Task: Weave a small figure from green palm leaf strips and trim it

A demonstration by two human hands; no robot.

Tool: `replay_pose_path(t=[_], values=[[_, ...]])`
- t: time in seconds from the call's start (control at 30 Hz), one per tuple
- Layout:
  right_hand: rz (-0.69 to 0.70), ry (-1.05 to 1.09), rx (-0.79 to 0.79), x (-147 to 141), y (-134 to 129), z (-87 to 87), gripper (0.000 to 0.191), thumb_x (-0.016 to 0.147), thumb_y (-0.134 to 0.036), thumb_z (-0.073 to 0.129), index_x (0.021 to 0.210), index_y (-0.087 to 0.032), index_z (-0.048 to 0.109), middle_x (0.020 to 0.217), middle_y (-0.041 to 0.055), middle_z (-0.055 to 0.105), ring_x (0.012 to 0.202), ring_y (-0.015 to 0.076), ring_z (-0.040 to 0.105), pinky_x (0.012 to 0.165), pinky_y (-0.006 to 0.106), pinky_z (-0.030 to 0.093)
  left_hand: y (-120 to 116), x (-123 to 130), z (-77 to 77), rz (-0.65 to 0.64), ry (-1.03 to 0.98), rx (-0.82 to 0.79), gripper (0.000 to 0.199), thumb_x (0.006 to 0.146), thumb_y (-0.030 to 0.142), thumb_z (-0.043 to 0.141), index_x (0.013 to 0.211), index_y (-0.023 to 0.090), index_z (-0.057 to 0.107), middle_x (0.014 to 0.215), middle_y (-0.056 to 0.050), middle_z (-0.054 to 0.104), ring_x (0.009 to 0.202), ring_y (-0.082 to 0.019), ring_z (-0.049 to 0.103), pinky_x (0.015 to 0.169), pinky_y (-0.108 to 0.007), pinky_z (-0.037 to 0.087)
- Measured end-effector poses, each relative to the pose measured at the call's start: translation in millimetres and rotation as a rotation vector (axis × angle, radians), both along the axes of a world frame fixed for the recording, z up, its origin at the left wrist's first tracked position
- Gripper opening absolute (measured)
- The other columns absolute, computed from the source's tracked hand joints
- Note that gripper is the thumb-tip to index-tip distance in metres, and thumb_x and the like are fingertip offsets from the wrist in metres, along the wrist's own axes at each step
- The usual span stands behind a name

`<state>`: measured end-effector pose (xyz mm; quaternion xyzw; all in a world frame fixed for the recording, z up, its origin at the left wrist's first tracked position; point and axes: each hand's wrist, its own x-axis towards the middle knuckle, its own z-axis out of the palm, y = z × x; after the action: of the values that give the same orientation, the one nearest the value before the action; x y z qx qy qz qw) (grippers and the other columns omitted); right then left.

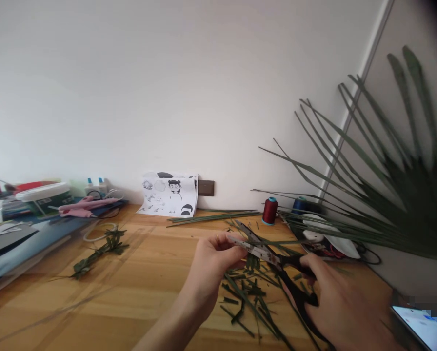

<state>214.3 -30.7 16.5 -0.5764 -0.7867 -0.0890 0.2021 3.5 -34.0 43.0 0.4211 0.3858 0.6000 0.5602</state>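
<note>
My left hand (218,253) pinches a small piece of green leaf (253,262) over the wooden table. Its fingertips are beside the blades of black-handled scissors (268,253), which stand apart around a green leaf strip. The scissors' handles are in my right hand (328,292), at the lower right. Cut leaf scraps (236,302) and long strips lie on the table below both hands. A woven green leaf figure (101,251) lies farther left.
A large fan palm leaf (412,204) spreads over the right side. Along the wall are a dark red thread spool (269,212), a printed sheet (170,195), a pink glue gun (81,207) and a white-lidded tub (45,197). A lit phone (419,324) is at lower right.
</note>
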Motion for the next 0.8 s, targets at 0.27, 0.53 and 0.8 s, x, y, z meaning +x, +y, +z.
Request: replay_pose_path(t=[0.27, 0.53, 0.8], values=[[0.036, -0.063, 0.12, -0.2, 1.8, 3.7, 0.028, 0.063, -0.024, 0.049, 0.089, -0.021, 0.041, 0.079, 0.0065, 0.064, 0.065, 0.0237, 0.062, 0.054, 0.031, 0.044, 0.7, 2.8, -1.5, -0.016, -0.065, -0.021, 0.005, 0.06, 0.014, 0.068, 0.065, 0.015, 0.067, 0.062, 0.0, 0.063, 0.057, -0.007, 0.053, 0.052, -0.015, 0.04], [0.023, -0.072, 0.187, -6.6, -2.4, 8.4, 0.024, 0.06, -0.022, 0.047, 0.084, -0.021, 0.041, 0.072, 0.0044, 0.063, 0.059, 0.0234, 0.061, 0.049, 0.031, 0.041, -0.9, 4.1, 3.0, -0.018, -0.072, -0.056, 0.011, 0.056, 0.015, 0.07, 0.066, 0.012, 0.066, 0.061, -0.001, 0.061, 0.058, -0.008, 0.052, 0.051, -0.017, 0.039], [0.018, -0.13, 0.243, -4.7, -1.4, 7.2, 0.024, 0.055, -0.017, 0.041, 0.078, -0.022, 0.04, 0.064, 0.003, 0.063, 0.052, 0.0233, 0.059, 0.044, 0.03, 0.038, -0.1, 3.3, 3.5, -0.056, -0.069, -0.039, 0.009, 0.058, 0.013, 0.068, 0.066, 0.01, 0.066, 0.062, -0.002, 0.061, 0.057, -0.007, 0.05, 0.051, -0.017, 0.04]])
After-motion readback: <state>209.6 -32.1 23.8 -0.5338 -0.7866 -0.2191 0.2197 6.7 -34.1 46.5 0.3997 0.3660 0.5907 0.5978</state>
